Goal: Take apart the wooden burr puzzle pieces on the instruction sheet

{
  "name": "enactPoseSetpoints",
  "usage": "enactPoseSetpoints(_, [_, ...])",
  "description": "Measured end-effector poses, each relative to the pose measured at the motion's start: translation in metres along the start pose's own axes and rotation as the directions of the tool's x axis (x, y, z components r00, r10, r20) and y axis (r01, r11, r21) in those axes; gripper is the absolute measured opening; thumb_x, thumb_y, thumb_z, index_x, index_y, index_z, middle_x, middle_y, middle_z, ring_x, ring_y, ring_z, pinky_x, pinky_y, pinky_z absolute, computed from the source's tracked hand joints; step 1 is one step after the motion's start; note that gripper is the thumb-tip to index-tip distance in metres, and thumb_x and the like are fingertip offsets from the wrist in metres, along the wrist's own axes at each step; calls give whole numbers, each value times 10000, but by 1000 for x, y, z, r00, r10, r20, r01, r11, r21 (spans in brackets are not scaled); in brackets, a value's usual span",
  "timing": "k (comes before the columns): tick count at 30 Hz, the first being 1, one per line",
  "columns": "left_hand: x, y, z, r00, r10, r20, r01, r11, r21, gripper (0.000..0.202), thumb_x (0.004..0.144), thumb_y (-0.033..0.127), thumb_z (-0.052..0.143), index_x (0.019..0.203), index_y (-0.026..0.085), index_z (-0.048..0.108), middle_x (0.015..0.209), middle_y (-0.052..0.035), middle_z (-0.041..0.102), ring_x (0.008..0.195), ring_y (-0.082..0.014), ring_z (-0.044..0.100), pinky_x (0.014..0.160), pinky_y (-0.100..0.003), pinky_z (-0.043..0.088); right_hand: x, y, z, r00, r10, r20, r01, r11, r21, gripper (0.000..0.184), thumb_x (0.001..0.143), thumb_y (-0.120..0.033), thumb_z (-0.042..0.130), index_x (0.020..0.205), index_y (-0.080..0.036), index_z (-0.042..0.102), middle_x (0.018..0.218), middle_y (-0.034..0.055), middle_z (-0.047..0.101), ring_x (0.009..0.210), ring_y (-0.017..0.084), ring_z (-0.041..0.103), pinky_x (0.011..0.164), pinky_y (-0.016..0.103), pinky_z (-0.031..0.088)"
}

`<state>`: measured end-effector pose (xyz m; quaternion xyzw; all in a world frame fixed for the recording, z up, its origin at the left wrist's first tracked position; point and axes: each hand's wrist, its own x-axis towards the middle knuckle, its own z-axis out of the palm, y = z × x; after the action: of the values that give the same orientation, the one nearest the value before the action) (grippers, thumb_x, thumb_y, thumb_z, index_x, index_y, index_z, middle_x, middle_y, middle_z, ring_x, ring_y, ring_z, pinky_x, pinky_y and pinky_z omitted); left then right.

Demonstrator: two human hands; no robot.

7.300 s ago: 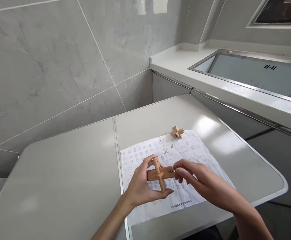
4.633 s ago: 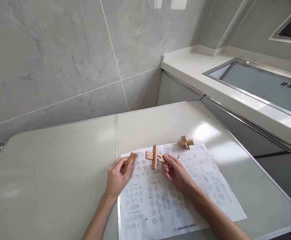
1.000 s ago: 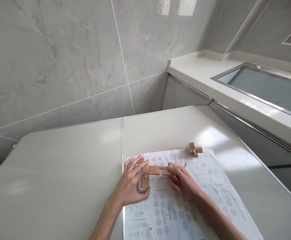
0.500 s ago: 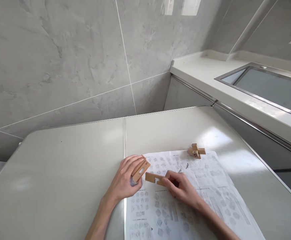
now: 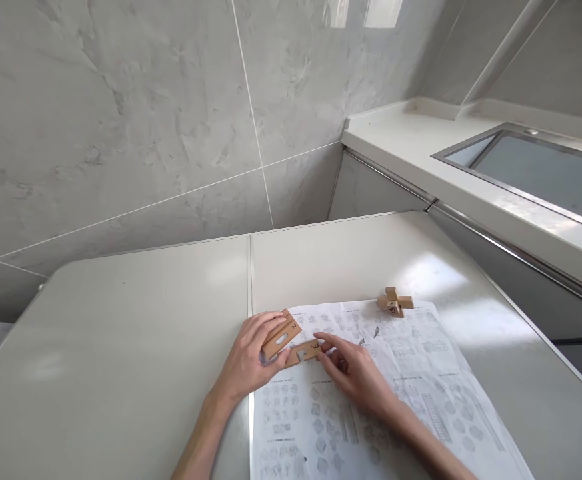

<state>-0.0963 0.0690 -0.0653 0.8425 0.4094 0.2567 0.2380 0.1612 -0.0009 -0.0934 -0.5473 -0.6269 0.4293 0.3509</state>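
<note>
My left hand [image 5: 248,357] is closed around wooden puzzle pieces [image 5: 281,337]; the one in front has an oval slot and is marked 2, and another behind it is marked 1. A notched wooden puzzle piece [image 5: 308,350] with a dark mark on its right end lies just below them, its left end against my left thumb. The thumb and index finger of my right hand [image 5: 355,373] are at that piece's right end, one on each edge. How deep its left end sits under the slotted piece is hidden.
Beyond my right hand, an assembled cross of wooden pieces [image 5: 395,302] stands at the far edge of a printed diagram sheet [image 5: 401,400]. The sheet covers part of a white table [image 5: 145,347] with a seam. A counter with a sink [image 5: 545,167] is at the right, a grey tiled wall [image 5: 145,113] behind.
My right hand has moved slightly left, bringing the notched piece up against the left thumb and the slotted piece. Its grip has shifted to the piece's end, uncovering a mark.
</note>
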Motion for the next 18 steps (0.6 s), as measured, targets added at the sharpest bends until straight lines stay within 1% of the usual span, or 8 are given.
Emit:
enactPoseSetpoints(3, [0, 0, 0, 1000, 13, 21, -13, 1000, 3, 614, 950, 352, 806, 1495, 311, 526, 1514, -108, 631, 1418, -339, 590, 1169, -540, 530, -1, 2, 2, 999, -49, -22, 49, 999, -16, 395, 1067, -292, 566, 1452, -270, 655, 1069, 79, 768, 597, 170, 573, 594, 331, 505])
enactPoseSetpoints(5, [1, 0, 0, 999, 20, 29, -20, 1000, 7, 695, 903, 371, 857, 1507, 309, 520, 1526, -114, 622, 1422, -345, 589, 1173, -538, 529, -2, 2, 3, 997, -72, -29, 72, 997, -14, 439, 1062, -272, 571, 1494, -292, 641, 1117, 86, 767, 607, 175, 588, 604, 342, 526])
enactPoseSetpoints(7, [1, 0, 0, 999, 15, 33, -16, 1000, 15, 762, 859, 376, 896, 1518, 310, 517, 1540, -112, 612, 1423, -345, 592, 1174, -527, 535, -3, 1, 3, 996, -89, -21, 89, 996, -5, 464, 1062, -265, 569, 1520, -310, 628, 1237, 106, 756, 612, 170, 601, 611, 350, 546])
enactPoseSetpoints(9, [1, 1, -1, 999, 0, 40, 0, 1000, 23, 820, 819, 380, 928, 1526, 316, 517, 1553, -107, 602, 1423, -346, 594, 1173, -519, 540, -3, -1, 2, 994, -105, -3, 105, 994, -9, 477, 1067, -253, 545, 1534, -318, 614, 1391, 125, 712, 600, 154, 592, 618, 356, 561])
enactPoseSetpoints(11, [1, 3, -1, 998, -17, 53, 16, 999, 28, 835, 810, 376, 934, 1533, 327, 517, 1564, -101, 594, 1428, -349, 589, 1173, -521, 540, -3, -3, 1, 993, -114, 28, 115, 993, -33, 496, 1071, -234, 517, 1552, -323, 595, 1495, 134, 661, 580, 138, 573, 620, 361, 566])
enactPoseSetpoints(13, [0, 3, -1, 998, -25, 63, 23, 999, 28, 814, 833, 362, 909, 1541, 334, 509, 1571, -96, 587, 1436, -349, 581, 1178, -525, 534, -3, -5, 0, 991, -117, 59, 120, 991, -58, 518, 1066, -221, 511, 1568, -332, 579, 1538, 133, 638, 562, 130, 555, 611, 362, 565])
enactPoseSetpoints(18, [0, 3, 1, 998, -31, 60, 29, 999, 22, 746, 883, 310, 848, 1538, 333, 493, 1575, -88, 571, 1449, -336, 562, 1193, -527, 511, -3, -7, -3, 992, -98, 75, 103, 992, -72, 547, 1045, -201, 525, 1572, -339, 571, 1554, 120, 643, 559, 131, 548, 602, 355, 575])
